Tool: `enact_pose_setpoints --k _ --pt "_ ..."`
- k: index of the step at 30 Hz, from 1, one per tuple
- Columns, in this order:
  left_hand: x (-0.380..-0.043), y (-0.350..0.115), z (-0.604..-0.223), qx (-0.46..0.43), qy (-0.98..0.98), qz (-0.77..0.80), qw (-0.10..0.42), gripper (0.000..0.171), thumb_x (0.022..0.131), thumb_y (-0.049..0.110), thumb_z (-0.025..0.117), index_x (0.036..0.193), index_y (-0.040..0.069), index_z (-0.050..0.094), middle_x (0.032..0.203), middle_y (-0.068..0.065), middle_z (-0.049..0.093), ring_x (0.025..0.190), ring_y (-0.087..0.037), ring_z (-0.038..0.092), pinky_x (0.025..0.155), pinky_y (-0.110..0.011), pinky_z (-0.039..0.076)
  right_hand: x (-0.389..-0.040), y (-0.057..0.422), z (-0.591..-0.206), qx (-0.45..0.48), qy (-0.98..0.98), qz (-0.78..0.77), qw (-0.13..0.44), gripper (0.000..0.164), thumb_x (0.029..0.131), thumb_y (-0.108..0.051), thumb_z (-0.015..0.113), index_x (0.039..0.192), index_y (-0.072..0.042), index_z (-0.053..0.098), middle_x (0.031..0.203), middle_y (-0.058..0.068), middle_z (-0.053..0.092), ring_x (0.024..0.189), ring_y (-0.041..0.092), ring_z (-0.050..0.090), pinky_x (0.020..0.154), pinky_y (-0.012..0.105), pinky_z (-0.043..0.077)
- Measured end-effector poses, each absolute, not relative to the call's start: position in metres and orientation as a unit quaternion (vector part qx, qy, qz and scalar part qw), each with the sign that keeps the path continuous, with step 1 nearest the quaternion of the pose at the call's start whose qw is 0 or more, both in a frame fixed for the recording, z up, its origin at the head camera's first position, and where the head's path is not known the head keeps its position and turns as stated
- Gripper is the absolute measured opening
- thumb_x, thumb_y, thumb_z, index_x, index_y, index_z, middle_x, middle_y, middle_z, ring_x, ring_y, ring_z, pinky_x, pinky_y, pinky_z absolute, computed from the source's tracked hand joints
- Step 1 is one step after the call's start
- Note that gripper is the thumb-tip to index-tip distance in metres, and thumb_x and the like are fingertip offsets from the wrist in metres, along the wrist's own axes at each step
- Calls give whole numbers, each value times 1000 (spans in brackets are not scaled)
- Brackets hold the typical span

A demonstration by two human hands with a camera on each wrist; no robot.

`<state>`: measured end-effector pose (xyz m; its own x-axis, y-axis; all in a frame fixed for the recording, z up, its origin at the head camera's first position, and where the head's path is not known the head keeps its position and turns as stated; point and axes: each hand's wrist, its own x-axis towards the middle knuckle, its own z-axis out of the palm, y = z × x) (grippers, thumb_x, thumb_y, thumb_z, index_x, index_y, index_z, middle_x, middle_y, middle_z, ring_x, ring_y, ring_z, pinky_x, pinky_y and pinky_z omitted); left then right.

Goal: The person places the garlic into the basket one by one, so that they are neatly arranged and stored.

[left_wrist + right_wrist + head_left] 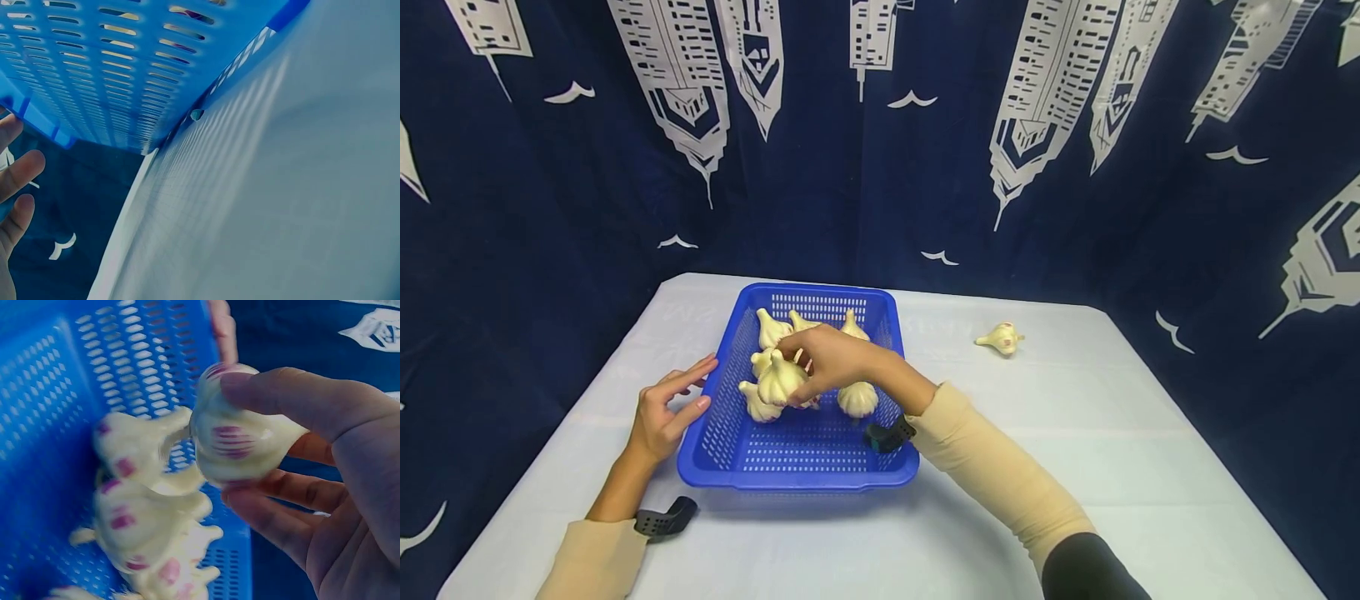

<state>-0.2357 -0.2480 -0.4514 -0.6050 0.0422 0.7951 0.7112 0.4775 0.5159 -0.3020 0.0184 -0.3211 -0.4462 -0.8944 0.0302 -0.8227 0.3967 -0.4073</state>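
A blue plastic basket (797, 482) with slotted walls stands on the table, several garlic bulbs inside. My right hand (835, 358) reaches over it and grips a garlic bulb (234, 434) between thumb and fingers, above the other bulbs. Beneath and beside it in the right wrist view lie more garlic bulbs (140, 519). My left hand (666, 412) is at the basket's left rim, fingers extended and fingertips at the edge. In the left wrist view, its fingers (22, 175) show beside the basket's slotted wall (112, 69).
One garlic bulb (1002, 338) lies alone on the white table (1075, 433), right of the basket. A dark blue curtain (865, 183) with white building prints hangs behind. Each wrist wears a dark strap (666, 518).
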Motion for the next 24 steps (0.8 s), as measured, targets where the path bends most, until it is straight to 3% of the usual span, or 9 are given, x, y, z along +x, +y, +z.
enact_pose_setpoints --k 6,11,19,24 --pt "-239 -248 -454 -239 -776 -445 378 48 69 0 62 116 -10 68 121 -24 65 84 -4 59 71 -19 39 -296 4 -333 -529 820 -171 137 46 77 -22 85 115 -6 65 101 1 68 90 12 66 76 18 49" --pt "-236 -247 -450 -238 -778 -448 372 48 71 1 61 117 -8 68 122 -23 65 85 -3 59 71 -19 39 -293 -4 -342 -540 812 -156 157 38 76 -24 85 102 -7 63 98 2 67 78 9 63 71 17 48" --pt "-235 -247 -449 -241 -776 -450 372 48 71 1 62 117 -7 68 122 -23 65 84 -5 60 71 -19 39 -292 -12 -355 -543 815 -117 165 45 75 -28 86 107 -5 64 98 4 69 90 20 66 75 19 47" --pt "-234 -247 -448 -240 -775 -452 371 47 71 1 61 117 -8 68 122 -23 65 84 -4 59 71 -18 39 -291 -15 -357 -543 819 -89 162 41 74 -31 86 101 -7 65 94 -1 70 86 14 64 74 20 47"
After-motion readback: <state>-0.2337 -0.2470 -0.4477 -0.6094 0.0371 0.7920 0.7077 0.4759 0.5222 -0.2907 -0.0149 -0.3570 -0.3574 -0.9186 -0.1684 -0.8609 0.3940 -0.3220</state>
